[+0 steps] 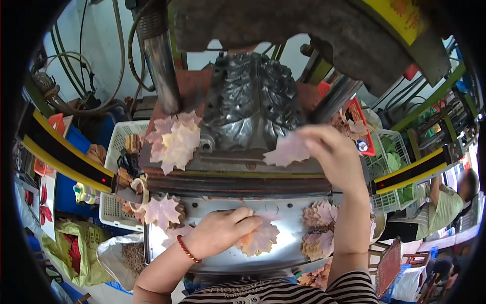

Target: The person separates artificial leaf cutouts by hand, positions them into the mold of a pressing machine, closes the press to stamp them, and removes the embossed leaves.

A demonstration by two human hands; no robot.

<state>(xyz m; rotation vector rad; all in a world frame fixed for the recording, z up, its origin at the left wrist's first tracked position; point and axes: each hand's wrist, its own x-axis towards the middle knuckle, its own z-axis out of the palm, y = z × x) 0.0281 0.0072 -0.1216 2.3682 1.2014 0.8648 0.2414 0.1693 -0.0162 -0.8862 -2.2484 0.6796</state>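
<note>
My right hand (334, 154), somewhat blurred, pinches a pale pink artificial maple leaf (286, 150) by its right side, at the front edge of the dark metal leaf mould (253, 101). Lower down, my left hand (223, 232) has its fingers curled over the edge of a pink and yellow artificial maple leaf (262, 239) above the shiny metal tray (288, 213). A stack of similar leaves (174, 139) lies left of the mould. More leaf stacks sit on the tray, one on the left (163, 212) and others on the right (319, 228).
Steel press columns (161, 66) flank the mould, below a heavy upper press block (253, 25). Yellow-black guard bars stand on the left (66, 152) and right (412, 169). White baskets (114, 202) and a red tray (364, 131) are alongside. Another person (440, 207) is at the far right.
</note>
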